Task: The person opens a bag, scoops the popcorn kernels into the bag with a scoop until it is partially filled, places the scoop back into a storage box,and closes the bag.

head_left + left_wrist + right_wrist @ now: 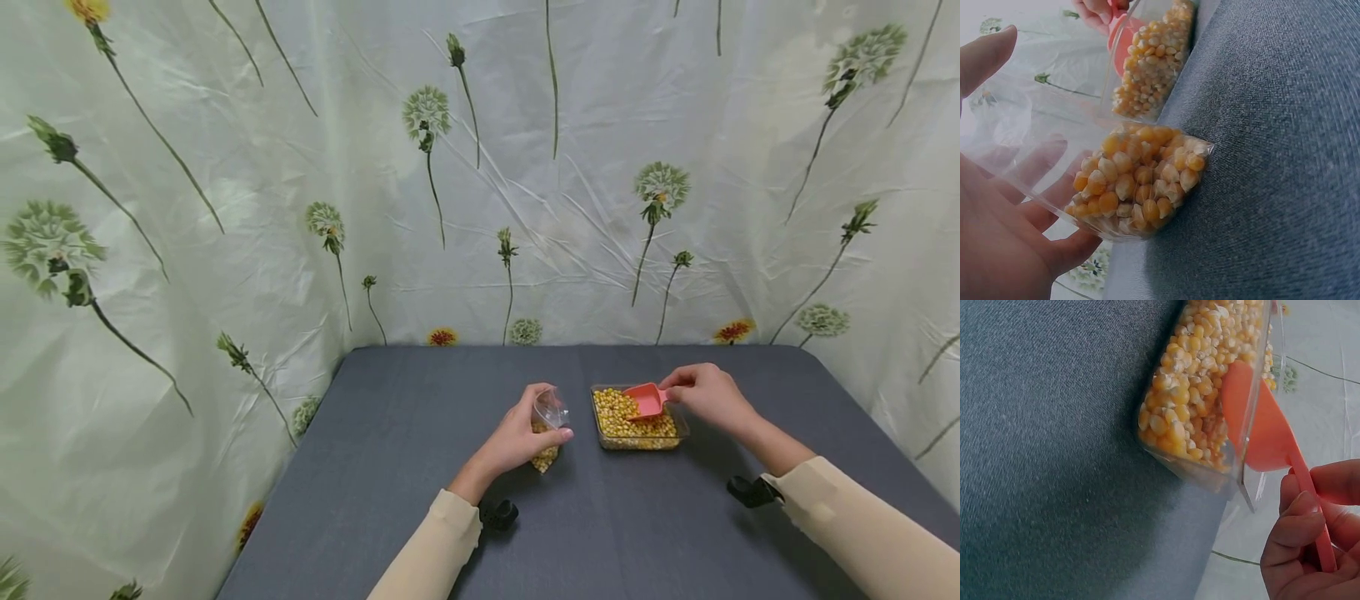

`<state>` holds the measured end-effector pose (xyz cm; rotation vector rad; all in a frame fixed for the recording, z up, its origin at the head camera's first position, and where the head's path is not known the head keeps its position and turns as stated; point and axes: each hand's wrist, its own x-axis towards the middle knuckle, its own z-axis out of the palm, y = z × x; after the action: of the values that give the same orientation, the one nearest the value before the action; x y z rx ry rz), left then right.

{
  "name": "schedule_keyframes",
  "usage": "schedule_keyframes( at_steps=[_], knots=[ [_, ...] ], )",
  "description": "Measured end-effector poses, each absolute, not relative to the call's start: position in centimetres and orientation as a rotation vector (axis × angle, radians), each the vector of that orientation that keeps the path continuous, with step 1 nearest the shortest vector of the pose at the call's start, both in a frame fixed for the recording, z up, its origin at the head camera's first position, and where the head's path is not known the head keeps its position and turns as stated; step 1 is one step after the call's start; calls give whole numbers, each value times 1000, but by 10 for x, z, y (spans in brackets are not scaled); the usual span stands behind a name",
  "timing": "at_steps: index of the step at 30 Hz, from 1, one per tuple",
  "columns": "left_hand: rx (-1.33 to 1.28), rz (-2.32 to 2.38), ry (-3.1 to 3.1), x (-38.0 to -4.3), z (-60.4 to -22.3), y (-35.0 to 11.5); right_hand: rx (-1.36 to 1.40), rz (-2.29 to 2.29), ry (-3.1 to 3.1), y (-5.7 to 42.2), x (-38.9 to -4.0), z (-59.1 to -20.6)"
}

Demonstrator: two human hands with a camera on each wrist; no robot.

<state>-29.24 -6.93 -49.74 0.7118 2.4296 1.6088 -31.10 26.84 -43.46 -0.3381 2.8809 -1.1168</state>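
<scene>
My left hand (517, 431) curls round a clear plastic bag (551, 410) that stands upright on the table, its mouth spread wide. Yellow corn kernels (1141, 178) fill the bottom of the bag. To the right, a clear rectangular container (645, 444) holds many more kernels (1194, 369). My right hand (708, 396) pinches the handle of a small coral-pink scoop (647, 401) between thumb and fingers. The scoop's bowl (1257, 425) dips over the container's rim, its tip among the kernels.
A dark grey cloth covers the table (420, 417). Behind it hangs a pale curtain (480, 192) printed with dandelions. Black straps with small mounts (498, 515) sit at both wrists, below the beige sleeves (435, 546).
</scene>
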Motion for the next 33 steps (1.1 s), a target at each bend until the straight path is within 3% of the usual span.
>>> schedule_keyframes(
  at_steps=[33],
  knots=[
    [679,1586,2446,-292,-500,-69,-327,-1135,2852,247,-305,-452]
  ],
)
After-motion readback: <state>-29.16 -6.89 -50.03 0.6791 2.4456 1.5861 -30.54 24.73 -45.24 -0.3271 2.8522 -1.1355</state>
